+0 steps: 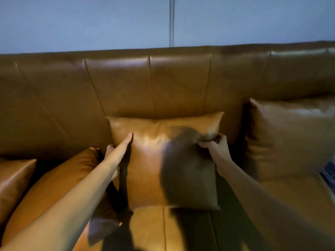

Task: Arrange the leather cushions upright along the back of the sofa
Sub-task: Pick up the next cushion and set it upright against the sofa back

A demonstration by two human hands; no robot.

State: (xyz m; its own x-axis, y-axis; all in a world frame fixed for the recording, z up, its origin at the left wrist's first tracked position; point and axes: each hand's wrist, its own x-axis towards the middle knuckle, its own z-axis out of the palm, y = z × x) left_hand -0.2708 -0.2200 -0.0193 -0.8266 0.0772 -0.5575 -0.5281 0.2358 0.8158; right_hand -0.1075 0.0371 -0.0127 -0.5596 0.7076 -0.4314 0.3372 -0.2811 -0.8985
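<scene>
Two hands on the middle cushion

Both of our hands are on the tan leather cushion [163, 160] that stands upright on the seat [150, 230], its top edge leaning against the sofa back [126, 84]. Our left hand [116, 153] lies along the cushion's left edge: the thumb is stretched flat over the front face, and the fingers wrap behind the edge, so the hand grasps the cushion there. Our right hand [215, 149] is clenched on the upper right edge, pinching the leather into a fold between fingers and thumb. A dark shadow falls across the cushion's right half, between the two hands.

Just left of our left hand, a second cushion [54, 185] lies tilted on the seat, sloping down under our forearm, and a third cushion [14, 180] sits farther left at the frame's edge. To the right of our right hand, well apart from it, a darker brown cushion [290, 138] stands upright against the sofa back. Above the sofa, beyond both hands, we see a blue-grey wall [90, 20] with a thin vertical line.
</scene>
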